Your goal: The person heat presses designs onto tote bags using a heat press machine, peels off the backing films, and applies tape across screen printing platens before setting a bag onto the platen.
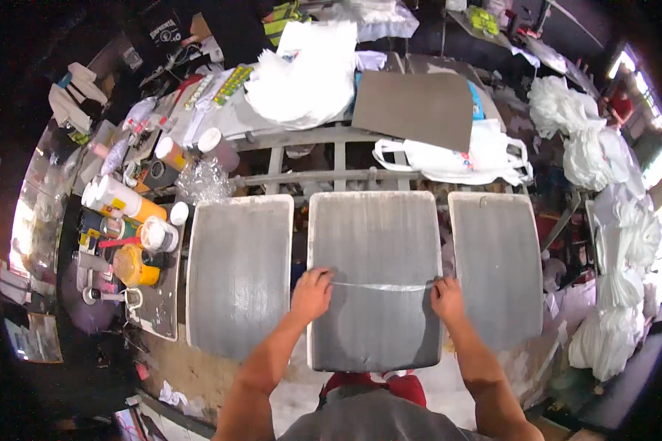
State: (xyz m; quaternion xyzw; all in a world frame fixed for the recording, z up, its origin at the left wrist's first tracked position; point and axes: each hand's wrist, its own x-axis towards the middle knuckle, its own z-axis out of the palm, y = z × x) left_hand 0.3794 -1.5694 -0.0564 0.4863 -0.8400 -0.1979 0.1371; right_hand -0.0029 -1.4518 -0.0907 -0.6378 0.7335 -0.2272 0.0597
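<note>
A thin, clear strip (382,287) is stretched across the middle grey board (375,235), which has a whitish rim. My left hand (312,294) pinches the strip's left end at the board's left edge. The right end is pinched in my right hand (446,298) at the board's right edge. Between the two hands the strip runs nearly level, just over or on the grey surface; which of the two I cannot tell.
Grey boards flank it at left (239,272) and right (496,264). Tubs, including a yellow one (136,266), stand far left. Behind lie white bags (305,81), a brown sheet (414,109) and a white bag with handles (456,160). White bundles (607,342) line the right.
</note>
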